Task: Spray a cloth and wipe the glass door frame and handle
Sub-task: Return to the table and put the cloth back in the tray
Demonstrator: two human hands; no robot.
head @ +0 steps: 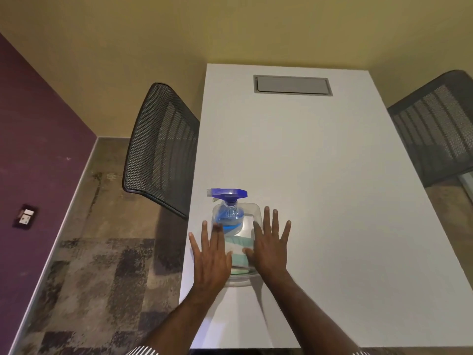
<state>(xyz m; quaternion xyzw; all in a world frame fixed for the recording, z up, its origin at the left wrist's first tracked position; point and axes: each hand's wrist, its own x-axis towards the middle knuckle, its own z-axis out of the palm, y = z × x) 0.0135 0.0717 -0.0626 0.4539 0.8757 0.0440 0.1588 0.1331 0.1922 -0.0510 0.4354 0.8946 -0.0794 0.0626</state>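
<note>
A folded cloth, pale green and white, lies in a clear plastic tray near the left front part of a white counter. In the far end of the same tray stands a spray bottle, upright, its clear body partly filled with blue liquid and its blue trigger head pointing left. The cloth sits just on the near side of the bottle, and whether the two touch cannot be told.

Both hands are spread flat, palms down, fingers splayed and holding nothing. The left hand hovers over the left side of the tray, its fingertips overlapping the bottle's lower body in the view; the right hand lies over the tray's right side, its thumb crossing the cloth. Whether either palm rests on the tray cannot be made out. Striped sleeve cuffs show at the bottom edge.

Farther along the counter a grey rectangular hatch is set flush into the top. A black mesh chair stands just beside the counter's left edge, and another mesh chair at its right. A purple wall with a socket plate lies to the left, above patterned carpet.
</note>
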